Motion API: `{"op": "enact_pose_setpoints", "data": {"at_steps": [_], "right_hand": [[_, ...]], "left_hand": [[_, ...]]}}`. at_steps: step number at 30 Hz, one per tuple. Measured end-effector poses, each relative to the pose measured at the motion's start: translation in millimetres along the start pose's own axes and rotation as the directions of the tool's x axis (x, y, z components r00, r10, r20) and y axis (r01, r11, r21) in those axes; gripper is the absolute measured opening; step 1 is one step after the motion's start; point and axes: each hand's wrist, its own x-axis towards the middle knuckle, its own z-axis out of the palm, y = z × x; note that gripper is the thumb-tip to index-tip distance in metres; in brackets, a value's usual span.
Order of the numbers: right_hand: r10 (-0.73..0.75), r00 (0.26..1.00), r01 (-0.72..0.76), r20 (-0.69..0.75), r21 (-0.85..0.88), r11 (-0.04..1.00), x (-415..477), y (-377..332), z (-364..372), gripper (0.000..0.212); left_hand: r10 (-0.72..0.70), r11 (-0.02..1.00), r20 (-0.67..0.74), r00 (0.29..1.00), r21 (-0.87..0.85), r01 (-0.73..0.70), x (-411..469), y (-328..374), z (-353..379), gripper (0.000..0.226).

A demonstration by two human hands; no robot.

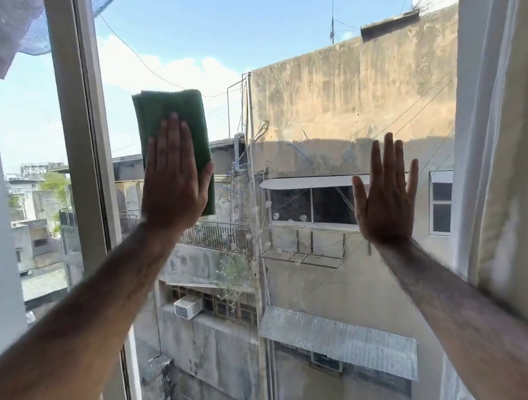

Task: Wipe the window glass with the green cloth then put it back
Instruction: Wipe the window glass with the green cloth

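Observation:
A folded green cloth [169,112] lies flat against the window glass [276,42], near the left side of the pane. My left hand [174,181] presses on the cloth with the palm flat and the fingers straight, covering its lower half. My right hand [384,194] rests flat on the glass further right, fingers spread, holding nothing. Both forearms reach up from the bottom corners. Smudges and spots show on the glass around the middle.
A pale vertical window frame [81,150] stands just left of the cloth. A white curtain [503,152] hangs along the right edge, close to my right arm. Buildings, wires and sky lie beyond the glass.

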Motion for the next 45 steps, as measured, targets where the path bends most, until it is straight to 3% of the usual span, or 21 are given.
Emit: {"op": "enact_pose_setpoints", "data": {"at_steps": [2, 4, 7, 11, 14, 17, 20, 22, 25, 27, 31, 33, 35, 37, 39, 41, 43, 45], "right_hand": [[-0.011, 1.0, 0.011, -0.017, 0.006, 1.0, -1.2, 1.0, 1.8, 0.07], [-0.016, 1.0, 0.016, -0.024, 0.012, 1.0, -0.2, 1.5, 4.2, 0.069], [-0.012, 0.999, 0.012, -0.035, 0.007, 1.0, 1.1, 2.1, 5.4, 0.07], [-0.021, 0.999, 0.021, -0.046, 0.004, 1.0, 0.2, 1.4, 4.3, 0.07], [-0.015, 0.999, 0.015, -0.046, 0.0, 1.0, -1.6, 1.1, 4.5, 0.07], [-0.018, 0.999, 0.018, -0.049, 0.006, 1.0, -0.1, 5.5, 3.3, 0.07], [-0.026, 0.998, 0.026, -0.061, 0.006, 1.0, 2.0, 8.5, 3.5, 0.069], [-0.021, 0.998, 0.022, -0.057, 0.017, 1.0, 1.3, 8.1, 2.6, 0.069], [-0.028, 0.998, 0.028, -0.051, 0.016, 0.999, 2.5, 4.6, -0.1, 0.069], [-0.026, 0.999, 0.026, -0.044, 0.009, 1.0, 2.7, 4.7, -3.2, 0.069], [-0.021, 0.999, 0.022, -0.034, 0.015, 1.0, 3.1, 5.9, -8.1, 0.069], [-0.02, 0.999, 0.021, -0.039, 0.014, 1.0, 3.6, 5.6, -7.3, 0.069], [-0.023, 0.999, 0.023, -0.041, 0.007, 1.0, 2.9, 4.5, -5.6, 0.069], [-0.026, 0.998, 0.026, -0.058, 0.001, 1.0, 1.6, 3.6, -3.4, 0.069], [-0.027, 0.998, 0.027, -0.065, 0.0, 1.0, 2.2, 5.8, -1.3, 0.069], [-0.034, 0.997, 0.034, -0.062, 0.005, 0.999, 2.4, 7.1, 0.3, 0.068], [-0.032, 0.997, 0.033, -0.068, 0.007, 0.999, 2.8, 6.7, 1.4, 0.068], [-0.032, 0.997, 0.032, -0.069, 0.002, 0.999, 2.8, 7.7, 1.3, 0.068]], "left_hand": [[-0.112, 0.993, -0.041, 0.993, -0.028, 0.111, 36.0, 16.7, -2.6, 0.071], [-0.12, 0.993, -0.093, 0.988, -0.028, 0.118, 39.3, 36.1, 3.9, 0.067], [0.013, 0.999, -0.096, 0.995, -0.049, -0.018, -17.0, 57.7, 24.6, 0.063], [0.147, 0.989, 0.086, 0.985, -0.029, -0.145, -139.8, 57.4, 29.3, 0.067], [0.172, 0.985, 0.129, 0.977, 0.007, -0.174, -145.3, 27.5, 19.1, 0.069], [-0.058, 0.998, 0.0, 0.998, -0.001, 0.058, -73.9, 14.8, 9.0, 0.07], [-0.362, 0.932, -0.099, 0.927, -0.071, 0.356, 3.4, 41.1, -2.4, 0.068], [-0.42, 0.906, -0.12, 0.899, -0.1, 0.41, 24.0, 72.8, -0.5, 0.07], [-0.115, 0.991, -0.13, 0.985, -0.082, 0.105, -15.2, 109.8, 24.0, 0.069], [0.096, 0.993, -0.048, 0.994, -0.06, -0.099, -74.6, 115.6, 35.4, 0.07], [0.206, 0.978, 0.116, 0.972, 0.001, -0.208, -157.5, 75.1, 28.9, 0.073], [0.142, 0.99, 0.091, 0.986, 0.008, -0.143, -142.2, 46.5, 18.7, 0.072], [-0.088, 0.996, 0.015, 0.996, 0.007, 0.088, -95.1, 27.2, 9.5, 0.072], [-0.31, 0.95, -0.071, 0.948, -0.008, 0.311, -32.3, 25.1, 1.6, 0.071], [-0.425, 0.905, -0.101, 0.899, -0.046, 0.423, 22.0, 43.7, -4.2, 0.074], [-0.351, 0.936, -0.133, 0.927, -0.047, 0.348, 45.4, 72.7, -3.1, 0.074], [-0.083, 0.996, -0.143, 0.986, -0.043, 0.077, 36.6, 103.7, 9.9, 0.071], [0.206, 0.978, -0.088, 0.975, -0.007, -0.207, -4.9, 129.1, 27.9, 0.071]]}}
